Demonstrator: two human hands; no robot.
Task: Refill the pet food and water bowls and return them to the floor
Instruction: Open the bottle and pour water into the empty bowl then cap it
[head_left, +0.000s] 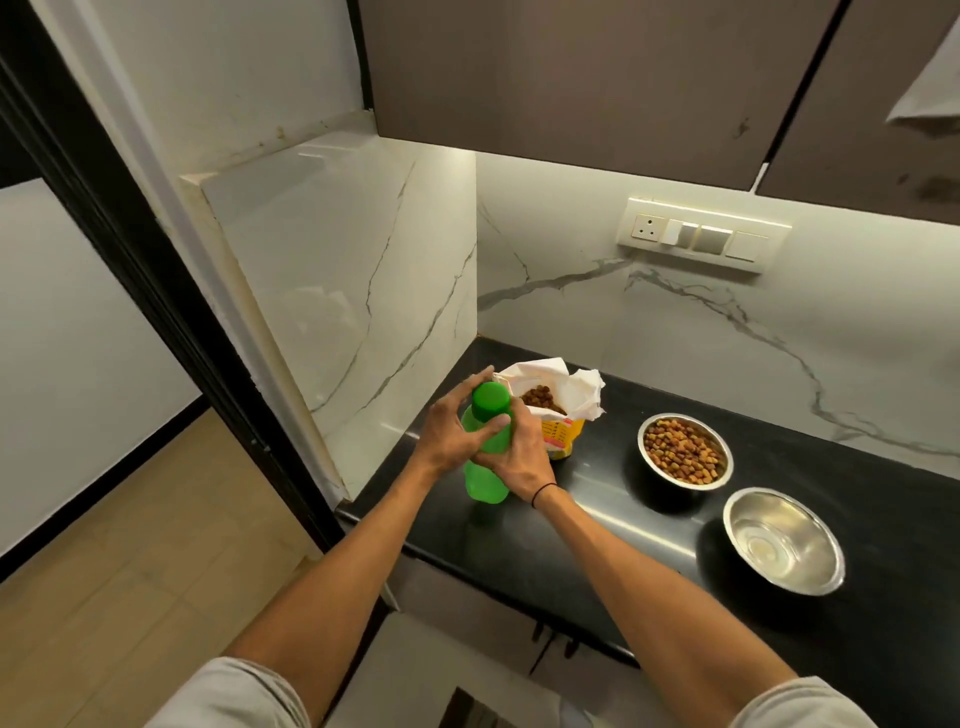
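Note:
A green plastic bottle (485, 470) with a green cap (491, 401) stands upright on the black counter (613, 525) near its left end. My left hand (444, 434) wraps the bottle's upper part just below the cap, thumb across the front. My right hand (522, 449) grips the bottle's body from the right. A steel bowl (684, 485) full of brown and orange kibble sits to the right. Nearer the counter's front edge is a second steel bowl (779, 540) with no kibble in it.
An open yellow and white food bag (563, 434) with kibble showing stands right behind the bottle. A marble side wall (363, 312) closes the counter's left end. Cabinets (571, 67) hang overhead, a switch panel (701, 240) is on the back wall, and wooden floor (130, 545) lies lower left.

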